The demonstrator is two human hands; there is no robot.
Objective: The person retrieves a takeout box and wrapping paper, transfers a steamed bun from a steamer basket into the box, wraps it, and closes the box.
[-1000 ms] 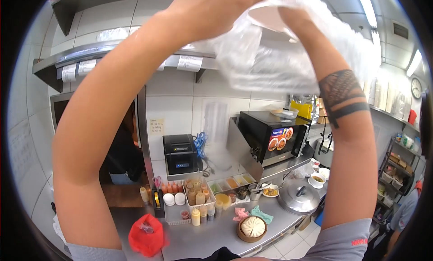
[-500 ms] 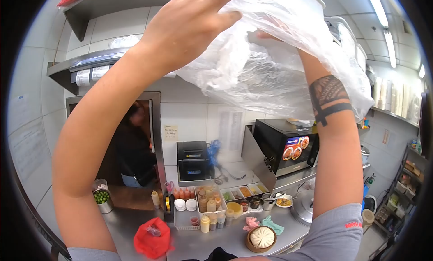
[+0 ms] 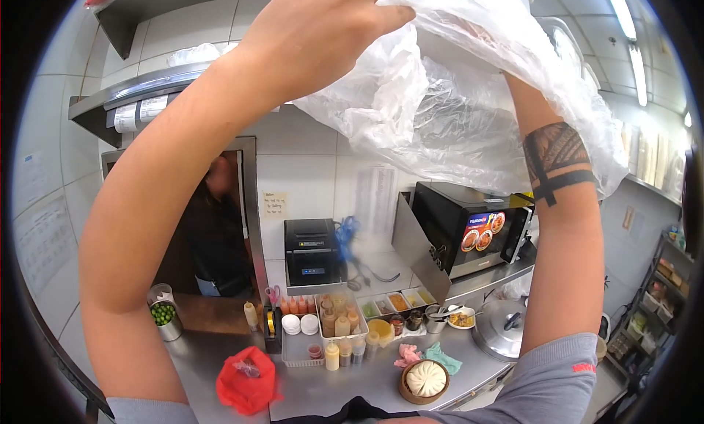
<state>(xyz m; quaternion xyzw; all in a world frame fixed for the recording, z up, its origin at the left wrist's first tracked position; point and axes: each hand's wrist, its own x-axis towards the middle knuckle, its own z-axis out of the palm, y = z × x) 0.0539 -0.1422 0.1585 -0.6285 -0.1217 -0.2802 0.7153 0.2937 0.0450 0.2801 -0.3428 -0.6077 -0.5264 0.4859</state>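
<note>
Raised at the top of the view, my left hand pinches the edge of a large clear plastic bag, its fingertips partly cut off by the frame. My right forearm reaches up into the same bag. Plastic covers my right hand, so its fingers do not show clearly. The bag hangs crumpled in front of a pale container at the top edge. Below, on the steel counter, sit a bun in a round bamboo steamer and a red plastic bag.
A black microwave and a black printer stand at the back. Sauce bottles, a metal pot lid and a can of green limes line the counter. A person stands beyond the opening at left.
My right forearm and the clear bag have shifted slightly right. My left hand has moved a little up and right, still at the bag's edge.
</note>
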